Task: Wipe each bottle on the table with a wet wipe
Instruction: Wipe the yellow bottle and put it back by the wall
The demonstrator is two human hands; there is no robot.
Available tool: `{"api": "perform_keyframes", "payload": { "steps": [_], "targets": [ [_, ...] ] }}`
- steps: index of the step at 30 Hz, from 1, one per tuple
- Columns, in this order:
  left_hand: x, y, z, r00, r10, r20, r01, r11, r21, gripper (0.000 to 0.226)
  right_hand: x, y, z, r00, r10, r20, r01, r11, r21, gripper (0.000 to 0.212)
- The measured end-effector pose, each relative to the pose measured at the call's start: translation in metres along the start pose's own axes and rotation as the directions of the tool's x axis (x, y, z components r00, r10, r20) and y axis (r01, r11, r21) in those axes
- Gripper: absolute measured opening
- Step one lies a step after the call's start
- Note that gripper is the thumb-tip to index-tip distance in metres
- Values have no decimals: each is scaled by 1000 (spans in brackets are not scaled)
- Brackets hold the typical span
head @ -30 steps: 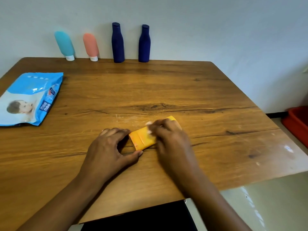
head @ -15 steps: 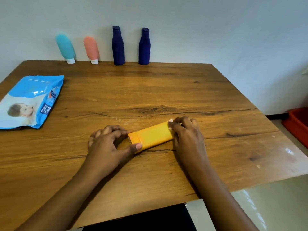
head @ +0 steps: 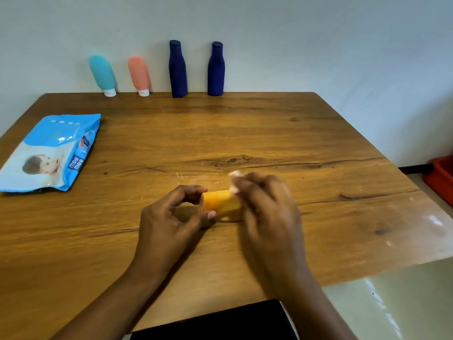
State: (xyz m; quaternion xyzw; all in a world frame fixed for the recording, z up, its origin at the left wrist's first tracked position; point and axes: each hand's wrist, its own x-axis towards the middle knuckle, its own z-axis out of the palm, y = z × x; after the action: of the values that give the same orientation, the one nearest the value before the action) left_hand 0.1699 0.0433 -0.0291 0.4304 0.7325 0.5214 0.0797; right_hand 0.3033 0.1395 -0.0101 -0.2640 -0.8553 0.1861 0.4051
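Note:
An orange bottle (head: 221, 202) lies on its side on the wooden table (head: 269, 133), near the front middle. My left hand (head: 169, 222) pinches its left end between thumb and fingers. My right hand (head: 267, 207), blurred by motion, covers the bottle's right part and holds a white wet wipe (head: 234, 179) against it. At the back by the wall stand a teal tube (head: 102, 74), a pink tube (head: 139, 75) and two dark blue bottles (head: 177, 69) (head: 216, 69).
A blue pack of wet wipes (head: 51, 150) lies flat at the table's left side. A red bin (head: 441, 177) sits on the floor to the right, past the table's edge. The white wall runs right behind the bottles.
My right hand with the wipe slid right along the orange bottle, then back left over it. The left hand kept hold of the bottle's end.

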Motion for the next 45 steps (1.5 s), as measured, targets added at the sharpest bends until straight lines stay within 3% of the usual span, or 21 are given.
{"api": "perform_keyframes", "payload": {
  "steps": [4, 9, 13, 16, 20, 22, 25, 29, 31, 36, 38, 41, 45],
  "targets": [
    [-2, 0, -2, 999, 35, -8, -35, 999, 9, 34, -6, -19, 19, 977, -58, 205, 69, 997, -45, 36],
    [0, -4, 0, 999, 42, -30, -40, 997, 60, 38, 9, 9, 7, 978, 116, 175, -97, 989, -112, 30],
    [-2, -4, 1, 998, 47, -40, -46, 999, 11, 38, 0, -25, 15, 968, -16, 250, 43, 994, -103, 35],
    [-1, -3, 1, 997, 55, -48, -55, 998, 10, 39, -4, -12, 15, 976, -6, 219, 28, 995, -100, 35],
    [0, -5, 3, 996, 89, -31, -89, 996, 12, 41, 6, 46, -5, 971, 226, 80, -212, 965, -154, 29],
    [0, -7, 3, 996, 80, -30, -80, 997, 1, 41, 9, 58, -11, 963, 269, 20, -263, 955, -139, 27],
    [0, -6, 3, 997, 72, -21, -72, 997, -14, 41, 2, 35, -3, 988, 154, 10, -153, 985, -83, 28],
    [0, -4, 2, 998, 67, -13, -67, 997, -27, 36, -20, -15, 27, 985, -78, 156, 91, 993, -72, 38],
    [0, -5, 2, 998, 63, -19, -64, 997, -31, 35, -18, -6, 28, 984, -93, 149, 106, 991, -86, 39],
    [0, -6, 3, 998, 64, -10, -64, 998, -21, 41, 3, 57, -8, 973, 227, 29, -222, 968, -120, 29],
    [0, -7, 2, 998, 61, -5, -61, 998, -7, 42, 7, 66, -19, 962, 273, -28, -274, 959, -73, 27],
    [0, -8, 2, 999, 38, -5, -38, 999, 4, 42, 2, 42, -12, 986, 152, -68, -154, 988, -21, 30],
    [1, -7, 2, 1000, 18, -3, -18, 999, 30, 40, -15, 12, 18, 985, -131, 115, 147, 979, -140, 37]
  ]
}}
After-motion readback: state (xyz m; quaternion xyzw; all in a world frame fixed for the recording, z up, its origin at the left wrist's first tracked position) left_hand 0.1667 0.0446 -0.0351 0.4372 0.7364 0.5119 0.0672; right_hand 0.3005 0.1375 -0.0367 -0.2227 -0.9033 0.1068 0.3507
